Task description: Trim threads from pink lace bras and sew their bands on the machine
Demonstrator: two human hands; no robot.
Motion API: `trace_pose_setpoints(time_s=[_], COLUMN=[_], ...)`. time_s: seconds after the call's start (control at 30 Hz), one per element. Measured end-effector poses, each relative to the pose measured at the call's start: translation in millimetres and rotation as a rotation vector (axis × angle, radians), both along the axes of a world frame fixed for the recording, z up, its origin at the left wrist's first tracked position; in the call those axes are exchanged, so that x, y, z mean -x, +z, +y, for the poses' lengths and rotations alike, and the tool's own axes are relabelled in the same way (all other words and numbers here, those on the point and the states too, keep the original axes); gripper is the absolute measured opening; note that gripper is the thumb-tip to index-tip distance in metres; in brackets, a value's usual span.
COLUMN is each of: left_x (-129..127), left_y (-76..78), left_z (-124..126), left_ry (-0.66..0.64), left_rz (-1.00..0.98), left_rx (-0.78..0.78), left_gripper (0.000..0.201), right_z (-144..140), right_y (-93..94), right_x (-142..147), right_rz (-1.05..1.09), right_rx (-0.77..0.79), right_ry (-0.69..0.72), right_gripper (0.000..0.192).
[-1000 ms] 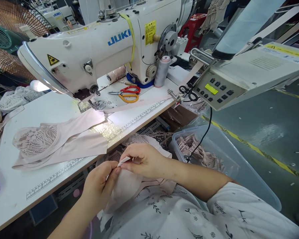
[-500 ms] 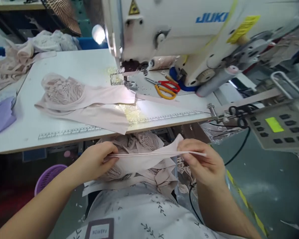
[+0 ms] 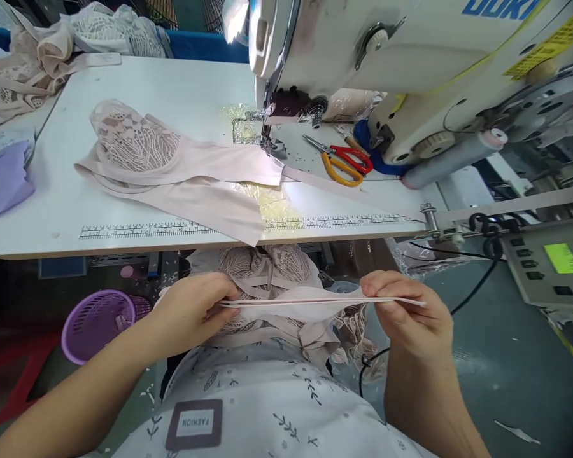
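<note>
Pink cloth taut above lacy garments.
Your left hand and right hand pinch its doubled edge, in front of the table; uneven pull could slide the layers out of line, and a slack pinch could let one end drop.

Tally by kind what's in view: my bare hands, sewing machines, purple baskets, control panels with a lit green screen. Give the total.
Hands: 2 (left hand, right hand)
Sewing machine: 1
Purple basket: 1
Control panel: 1
Total: 5
</note>
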State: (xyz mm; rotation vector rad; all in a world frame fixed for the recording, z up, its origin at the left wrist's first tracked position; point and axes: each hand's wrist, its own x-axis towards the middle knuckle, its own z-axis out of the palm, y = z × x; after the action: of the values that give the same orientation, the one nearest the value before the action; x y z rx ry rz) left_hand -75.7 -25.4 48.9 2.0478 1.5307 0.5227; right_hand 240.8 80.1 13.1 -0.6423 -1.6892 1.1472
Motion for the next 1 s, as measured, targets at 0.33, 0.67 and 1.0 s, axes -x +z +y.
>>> trace_pose_setpoints(time_s=[0.33,0.67,1.0], left_x=[15.8,22.6,42.5], left_y=[23.5,29.2,11.9], left_z=[-4.5,-8.6,-25.0], left_ry=[-0.118,-0.09,0.113], left_rz=[0.159,0.359,0.323], left_rx=[-0.021,-0.299,-0.473], left_gripper=[0.026,0.018,0.027], right_z=[1.2,2.0,-44.3], right_y=[1.4,7.6,77.8], right_x=[12.5,6.5,44.5], right_rz=[0.025,-0.04,-0.375], right_rx=[0.032,-0.183,-0.913], right_ry=[0.043,0.157,0.554], right_gripper=[0.012,0.018,0.027])
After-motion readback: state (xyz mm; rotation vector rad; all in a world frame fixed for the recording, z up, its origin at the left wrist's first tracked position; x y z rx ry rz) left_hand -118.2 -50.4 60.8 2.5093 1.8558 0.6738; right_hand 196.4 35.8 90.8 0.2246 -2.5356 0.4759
